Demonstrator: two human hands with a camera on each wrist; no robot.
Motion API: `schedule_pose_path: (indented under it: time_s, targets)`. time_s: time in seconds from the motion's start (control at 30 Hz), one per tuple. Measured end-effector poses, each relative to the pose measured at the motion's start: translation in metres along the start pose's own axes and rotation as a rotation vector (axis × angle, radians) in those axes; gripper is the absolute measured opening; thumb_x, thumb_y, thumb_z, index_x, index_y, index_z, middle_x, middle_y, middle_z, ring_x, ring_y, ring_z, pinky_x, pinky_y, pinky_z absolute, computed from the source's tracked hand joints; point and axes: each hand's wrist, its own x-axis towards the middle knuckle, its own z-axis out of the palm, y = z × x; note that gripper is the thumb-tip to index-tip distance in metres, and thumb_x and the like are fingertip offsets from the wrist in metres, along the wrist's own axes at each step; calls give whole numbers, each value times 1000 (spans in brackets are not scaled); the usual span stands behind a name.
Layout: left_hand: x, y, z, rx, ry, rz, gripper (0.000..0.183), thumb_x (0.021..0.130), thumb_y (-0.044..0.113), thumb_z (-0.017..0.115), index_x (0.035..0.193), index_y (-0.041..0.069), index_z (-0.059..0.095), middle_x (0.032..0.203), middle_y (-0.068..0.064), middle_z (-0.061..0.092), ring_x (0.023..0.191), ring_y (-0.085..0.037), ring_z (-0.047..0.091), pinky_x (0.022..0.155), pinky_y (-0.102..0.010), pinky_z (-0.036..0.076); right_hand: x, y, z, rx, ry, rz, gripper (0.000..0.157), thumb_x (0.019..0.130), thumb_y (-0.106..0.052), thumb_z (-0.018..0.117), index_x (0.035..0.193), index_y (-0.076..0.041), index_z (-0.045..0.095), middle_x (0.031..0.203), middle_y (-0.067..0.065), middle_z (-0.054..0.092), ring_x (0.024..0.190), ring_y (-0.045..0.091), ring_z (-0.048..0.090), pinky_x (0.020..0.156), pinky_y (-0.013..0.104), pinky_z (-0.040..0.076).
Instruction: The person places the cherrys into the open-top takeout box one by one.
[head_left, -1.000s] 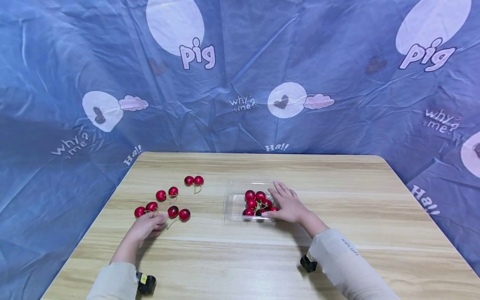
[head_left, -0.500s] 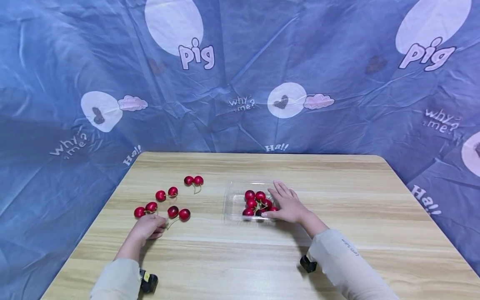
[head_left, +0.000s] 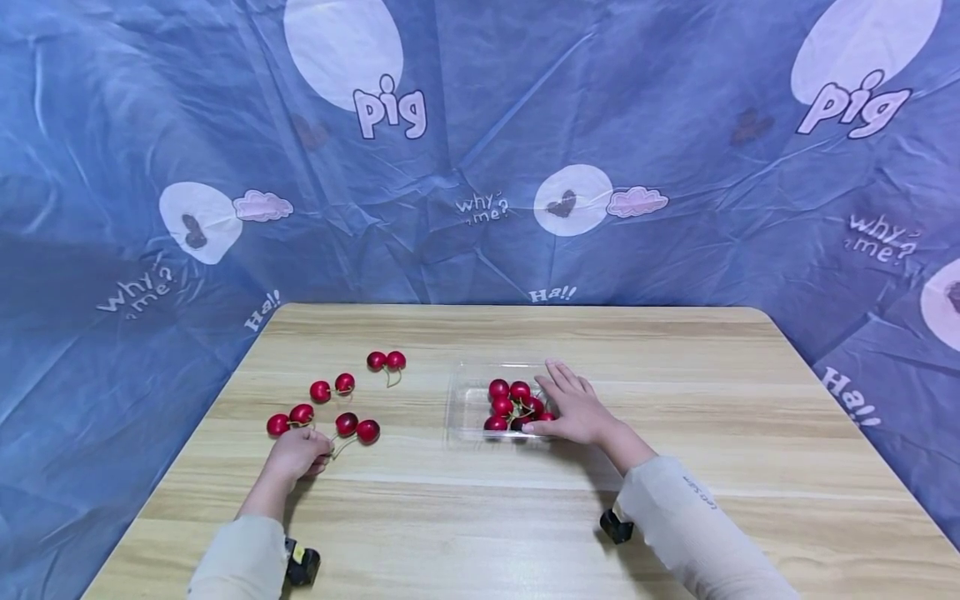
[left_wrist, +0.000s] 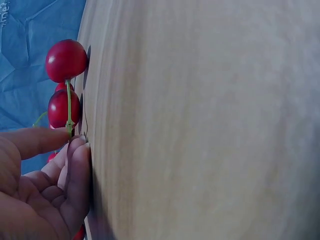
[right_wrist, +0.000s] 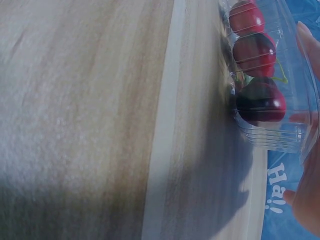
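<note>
My left hand (head_left: 298, 454) pinches the green stem (left_wrist: 69, 102) of a cherry pair between thumb and fingers. Both cherries of that pair (head_left: 367, 431) appear to rest on the table, just right of my fingertips in the head view. Close up in the left wrist view, one red cherry (left_wrist: 66, 60) sits at the stem's far end. My right hand (head_left: 576, 414) grips the right end of a clear plastic box (head_left: 459, 408), thumb at its near side and fingers over its far side. Several cherries (right_wrist: 261, 100) lie inside the box; the hand covers part of its right end.
Just beyond my left hand lies another cherry pair (head_left: 278, 425). Farther back are a third pair (head_left: 320, 392) and a fourth (head_left: 396, 360). The wooden table (head_left: 480, 517) ends at a blue printed cloth (head_left: 480, 250) behind.
My left hand has shifted slightly toward me, its forearm swinging right, and the fingers now pinch the stem. The nearby cherry pair has barely moved. My right hand and the box stay still.
</note>
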Motion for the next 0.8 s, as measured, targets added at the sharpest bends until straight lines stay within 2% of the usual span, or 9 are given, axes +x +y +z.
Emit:
schedule_pose_path:
  time_s: [0.33,0.6,0.8]
  targets:
    - [0,-3,-1,-179,19,-25,15,84,-7,40,95,-16,44,71,-11,53,58,-10,56,60,-23,51,2,0,-1,-7,15,-12,94,69,-67,49,132,-1,30,141,19,9,127,34,6,96,57,8]
    - [-2,-2,0,-220,39,-38,18,86,-5,39,101,-16,42,77,-13,50,61,-10,56,63,-23,50,2,1,0,-8,15,-12,93,69,-66,50,133,-2,30,141,19,9,128,33,6,97,56,8]
    - [-3,-2,0,-222,57,-36,23,88,-5,37,107,-16,40,94,-22,48,65,-11,58,66,-24,50,1,2,1,2,9,-6,94,68,-67,49,133,-2,30,141,18,9,128,33,6,97,55,8]
